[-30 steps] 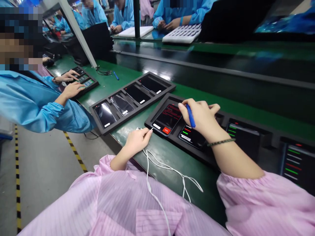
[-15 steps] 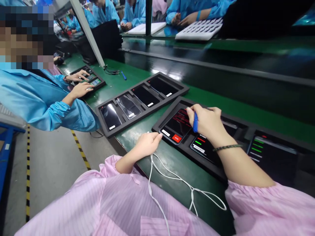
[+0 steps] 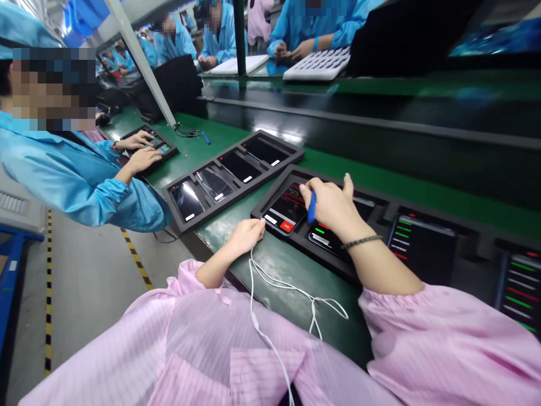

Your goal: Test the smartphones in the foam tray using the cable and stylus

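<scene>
My left hand [image 3: 246, 235] is closed in a pinch on the end of a thin white cable [image 3: 253, 316], beside the near left corner of a phone [image 3: 279, 211]. Whether a plug sits in the phone is hidden by the fingers. That phone shows red text and a red button, and lies in the left slot of a black foam tray [image 3: 265, 202]. My right hand [image 3: 332, 204] is closed around a blue pen-like tool [image 3: 311, 207] above the tray. It partly covers a second phone [image 3: 320, 237] with coloured bars on its screen.
To the left lies another black tray [image 3: 211, 210] of dark-screened phones. A co-worker [image 3: 97, 180] in blue works at a further tray. A blue tool [image 3: 205, 137] and black cables [image 3: 186, 133] lie behind. White trays [image 3: 316, 65] stand across the line.
The view has shifted to the right, showing more phones at that side. My right hand still hovers by the first phone, one finger now raised. My left hand keeps its pinch.
</scene>
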